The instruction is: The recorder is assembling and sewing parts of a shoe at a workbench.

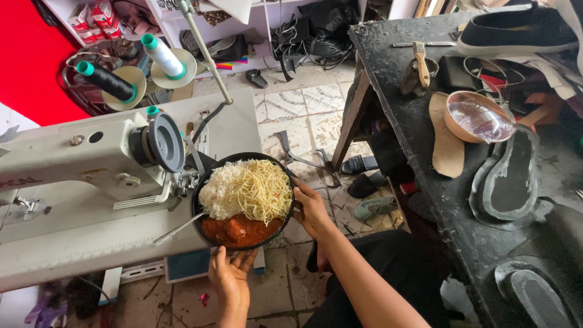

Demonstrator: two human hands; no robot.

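A small stack of red-and-white boxes [96, 19] sits on the white shelf [67, 12] at the top left, tilted and leaning against one another, well apart from the sewing machine below. Further right on the same shelving, behind the thread stand's rod, lies a flat card with rainbow-coloured stripes [231, 63], just beside dark footwear. On the front face of the cream sewing machine [73, 159], at its far left edge, runs a faint pale-red label [13, 181], partly cut off by the frame. No screens or signs show anywhere in view.
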